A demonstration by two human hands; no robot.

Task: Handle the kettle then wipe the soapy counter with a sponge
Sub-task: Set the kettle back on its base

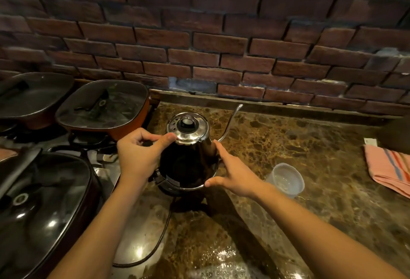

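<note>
Kettle (188, 163) stands on its base (166, 186) on the counter (321, 167), just right of the stove (97, 143), beyond the soapy foam (221, 267).
The right hand (235, 174) lies flat and open on its right side; the left hand (135, 156) curls round the handle side, thumb on the lid (187, 127). Hard shiny metal, likely slippery, heavy if full. Best lift by the handle, not the thin far spout (230, 121).

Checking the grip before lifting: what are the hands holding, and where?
The black steel gooseneck kettle: left hand grips near its lid rim, right hand braces its side.
</note>
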